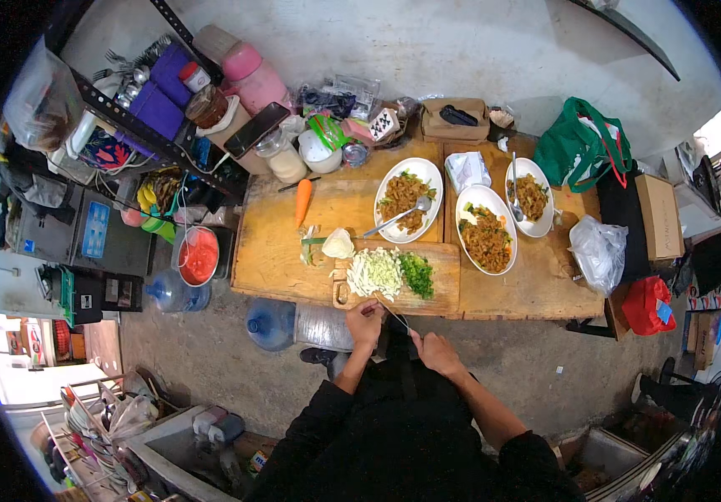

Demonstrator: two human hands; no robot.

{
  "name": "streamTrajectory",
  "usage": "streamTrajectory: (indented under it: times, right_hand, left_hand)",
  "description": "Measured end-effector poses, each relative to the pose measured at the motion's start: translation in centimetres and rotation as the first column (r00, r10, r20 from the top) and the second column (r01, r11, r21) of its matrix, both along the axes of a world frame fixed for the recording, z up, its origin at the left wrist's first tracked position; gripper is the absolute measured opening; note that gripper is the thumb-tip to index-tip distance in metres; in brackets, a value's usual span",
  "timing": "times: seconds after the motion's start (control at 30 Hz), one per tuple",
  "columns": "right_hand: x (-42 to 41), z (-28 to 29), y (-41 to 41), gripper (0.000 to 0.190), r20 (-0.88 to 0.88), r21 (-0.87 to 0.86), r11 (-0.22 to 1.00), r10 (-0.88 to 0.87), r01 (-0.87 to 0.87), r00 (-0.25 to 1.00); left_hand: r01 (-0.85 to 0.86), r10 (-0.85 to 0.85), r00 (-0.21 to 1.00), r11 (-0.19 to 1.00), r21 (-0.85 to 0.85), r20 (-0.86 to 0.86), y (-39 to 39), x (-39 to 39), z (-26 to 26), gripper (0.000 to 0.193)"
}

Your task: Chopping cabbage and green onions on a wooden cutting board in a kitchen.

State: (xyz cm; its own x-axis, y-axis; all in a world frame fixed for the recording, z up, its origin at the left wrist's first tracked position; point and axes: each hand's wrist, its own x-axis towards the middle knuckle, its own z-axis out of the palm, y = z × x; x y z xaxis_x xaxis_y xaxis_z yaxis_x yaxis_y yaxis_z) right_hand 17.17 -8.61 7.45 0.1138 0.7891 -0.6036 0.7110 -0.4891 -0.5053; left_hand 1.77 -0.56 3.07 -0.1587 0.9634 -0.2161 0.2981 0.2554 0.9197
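Observation:
My right hand (439, 354) grips a kitchen knife (395, 315) by its handle, just off the near edge of a wooden cutting board (445, 276). My left hand (365, 321) has its fingertips pinched at the far end of the blade; whether they hold anything small I cannot tell. On the board lie chopped pale cabbage (374, 273) and chopped green leaves (417, 274). A cut piece of cabbage (338, 243) sits at the board's far left edge, beside vegetable scraps (309, 246). Farther back on the wooden table (272, 263) lies a carrot (303, 202).
Three oval white plates of food, one (434, 219) behind the board, others (466, 241) (547, 226) to the right, stand on the table. Jars (287, 164), a green bag (577, 141) and a plastic bag (597, 251) surround them. A stool (322, 326) and blue water bottle (270, 325) are below.

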Motion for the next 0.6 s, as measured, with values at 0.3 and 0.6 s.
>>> streamTrajectory:
  times: [0.3,0.6]
  right_hand:
    - [-0.3,-0.2,0.0,0.065,0.081,0.002,0.998,0.057,-0.058,0.995]
    - [-0.9,-0.5,-0.4,0.060,0.231,0.164,0.977,0.094,-0.134,0.968]
  left_hand:
    - [-0.007,0.007,1.000,1.000,-0.003,0.009,0.0,-0.1,-0.7,0.016]
    - [-0.011,0.011,1.000,1.000,0.026,-0.010,0.1,-0.3,-0.7,0.018]
